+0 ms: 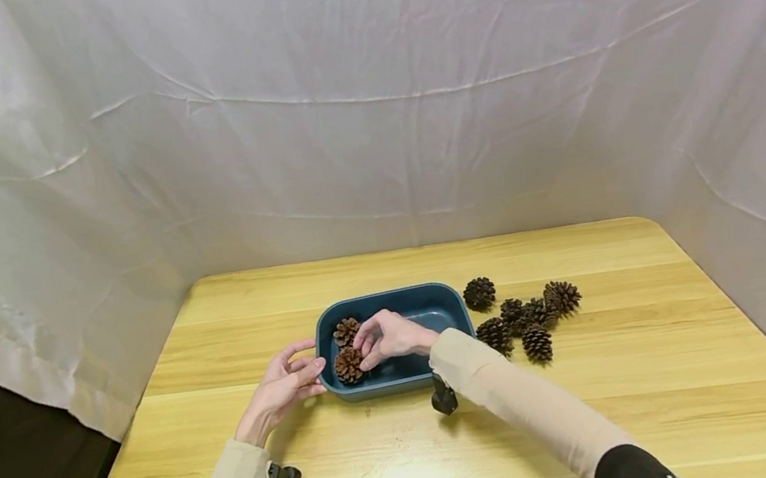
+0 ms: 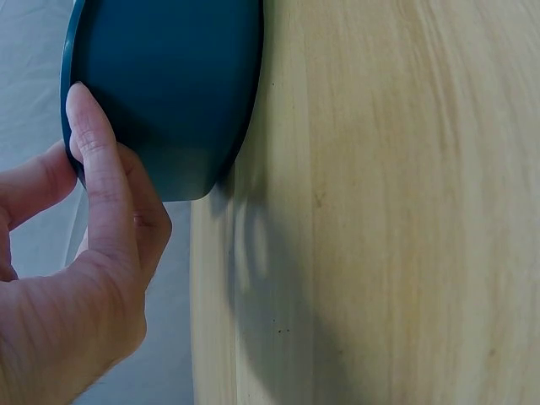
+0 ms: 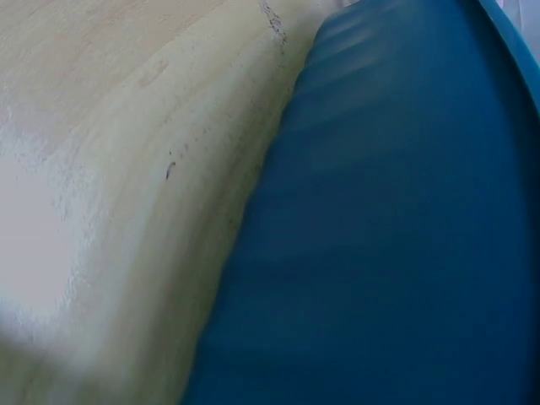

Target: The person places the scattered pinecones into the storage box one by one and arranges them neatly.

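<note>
A dark blue rectangular bin [image 1: 400, 386] stands on the table, its end wall [image 2: 181, 160] large in the left wrist view. My left hand [image 1: 287, 386] grips its left end, thumb [image 2: 97, 143] at the rim and other fingers against the outside. My right hand [image 1: 390, 336] reaches into the bin over the front rim, its thumb and fingertips pinching the right side of a brown pine cone [image 1: 348, 366]. Behind that one lies another pine cone [image 1: 347, 331]. In the right wrist view only the bin's long side [image 3: 380, 211] and tabletop show; the hand is hidden.
Several darker pine cones [image 1: 537, 343] lie loosely grouped on the wooden table [image 1: 640, 365] right of the bin, one pine cone [image 1: 479, 294] close to its back right corner. A pale curtain [image 1: 397, 143] hangs behind the table and along its sides.
</note>
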A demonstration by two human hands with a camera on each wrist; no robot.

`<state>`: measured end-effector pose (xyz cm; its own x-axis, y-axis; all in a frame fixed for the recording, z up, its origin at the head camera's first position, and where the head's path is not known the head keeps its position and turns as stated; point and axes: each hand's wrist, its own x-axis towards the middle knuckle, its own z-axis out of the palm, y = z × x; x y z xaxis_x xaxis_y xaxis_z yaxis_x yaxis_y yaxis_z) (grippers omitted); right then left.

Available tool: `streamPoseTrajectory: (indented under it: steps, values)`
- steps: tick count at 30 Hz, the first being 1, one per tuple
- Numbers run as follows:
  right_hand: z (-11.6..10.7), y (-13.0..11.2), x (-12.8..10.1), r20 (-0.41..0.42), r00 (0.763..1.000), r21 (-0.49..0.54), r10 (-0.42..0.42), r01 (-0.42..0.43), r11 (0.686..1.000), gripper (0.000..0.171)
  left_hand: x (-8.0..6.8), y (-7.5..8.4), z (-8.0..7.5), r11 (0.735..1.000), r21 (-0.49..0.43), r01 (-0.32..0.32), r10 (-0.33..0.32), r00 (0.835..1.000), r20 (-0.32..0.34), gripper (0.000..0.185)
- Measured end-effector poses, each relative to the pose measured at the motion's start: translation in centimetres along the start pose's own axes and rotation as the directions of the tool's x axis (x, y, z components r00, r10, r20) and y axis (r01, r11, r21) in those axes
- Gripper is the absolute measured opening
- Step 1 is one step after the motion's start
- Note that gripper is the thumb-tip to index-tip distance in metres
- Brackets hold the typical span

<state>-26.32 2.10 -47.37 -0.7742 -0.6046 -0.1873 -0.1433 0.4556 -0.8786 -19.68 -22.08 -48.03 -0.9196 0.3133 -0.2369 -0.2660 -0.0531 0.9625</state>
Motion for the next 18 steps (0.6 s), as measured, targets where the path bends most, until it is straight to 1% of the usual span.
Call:
streamPoseTrajectory:
  steps: [6, 13, 18]
  values:
    - [-0.4, 0.1, -0.3, 0.001, 1.000, 0.049, -0.012, 0.012, 0.999, 0.029, 0.1, -0.1, 0.0, 1.000, -0.005, 0.003, -0.003, 1.000, 0.001, 0.058]
    - [-0.9, 0.2, -0.7, -0.013, 1.000, 0.051, -0.014, 0.014, 0.999, 0.031, 0.1, -0.1, 0.0, 1.000, -0.013, -0.001, 0.001, 1.000, 0.002, 0.060]
    - [-1.2, 0.2, -1.1, -0.007, 1.000, 0.082, -0.012, 0.013, 0.997, 0.033, 0.1, -0.1, -0.1, 1.000, -0.015, -0.001, 0.001, 1.000, 0.003, 0.059]
